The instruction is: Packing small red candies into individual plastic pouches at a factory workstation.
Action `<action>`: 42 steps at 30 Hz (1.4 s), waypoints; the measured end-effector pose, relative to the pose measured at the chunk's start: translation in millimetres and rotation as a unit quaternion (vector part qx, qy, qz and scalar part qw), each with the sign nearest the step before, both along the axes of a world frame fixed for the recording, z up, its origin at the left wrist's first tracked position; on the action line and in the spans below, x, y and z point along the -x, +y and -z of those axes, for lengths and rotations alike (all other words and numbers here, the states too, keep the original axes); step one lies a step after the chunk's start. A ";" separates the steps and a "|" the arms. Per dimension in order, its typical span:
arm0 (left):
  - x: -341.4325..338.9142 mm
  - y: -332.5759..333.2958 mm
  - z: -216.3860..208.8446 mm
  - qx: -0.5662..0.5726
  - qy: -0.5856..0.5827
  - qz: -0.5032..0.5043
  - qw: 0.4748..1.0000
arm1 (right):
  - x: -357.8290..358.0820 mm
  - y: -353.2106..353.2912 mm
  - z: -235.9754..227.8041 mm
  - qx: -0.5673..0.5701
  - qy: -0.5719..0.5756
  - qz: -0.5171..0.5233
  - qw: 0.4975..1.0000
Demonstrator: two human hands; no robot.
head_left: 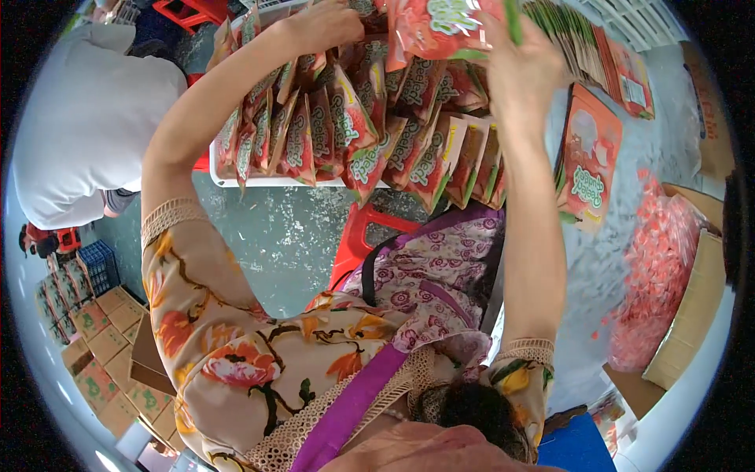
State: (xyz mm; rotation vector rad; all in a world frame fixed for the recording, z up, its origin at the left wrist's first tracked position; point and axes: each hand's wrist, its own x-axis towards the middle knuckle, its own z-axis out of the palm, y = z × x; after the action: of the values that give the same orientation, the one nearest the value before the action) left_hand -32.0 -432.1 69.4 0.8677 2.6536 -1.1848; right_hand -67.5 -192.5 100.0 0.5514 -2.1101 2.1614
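"Which step is this?"

"Handling one pouch, I'd judge. The right hand (528, 67) looks closed on the edge of a red pouch (435, 30), raised at upper centre above the white crate (275, 182)."

"And the left hand (322, 30)?"

"Curled beside it (whether it grips anything, I can't tell)."

"Next move?"

"Calls for room, probably: filled pouches (350, 118) crowd the crate. Bagged pink sweets (654, 287) sit at right."
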 end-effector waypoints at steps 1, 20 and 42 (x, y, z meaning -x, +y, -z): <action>-4.9 5.1 -13.4 0.077 -0.063 -0.063 0.993 | 2.7 -9.4 9.0 -0.007 0.048 0.006 0.999; -9.1 25.3 48.6 -0.416 0.063 -0.037 0.907 | -0.6 -9.1 97.5 -0.100 0.056 -0.092 0.989; -29.5 192.8 -10.6 -0.664 -0.084 -0.117 0.734 | 29.9 512.4 169.0 -0.589 0.086 0.412 0.690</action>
State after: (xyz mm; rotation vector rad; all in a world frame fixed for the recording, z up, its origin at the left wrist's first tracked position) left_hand -2.4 -239.3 80.0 0.5663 2.9776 1.0376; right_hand -97.4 319.9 -69.0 -0.2107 -2.5872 0.1375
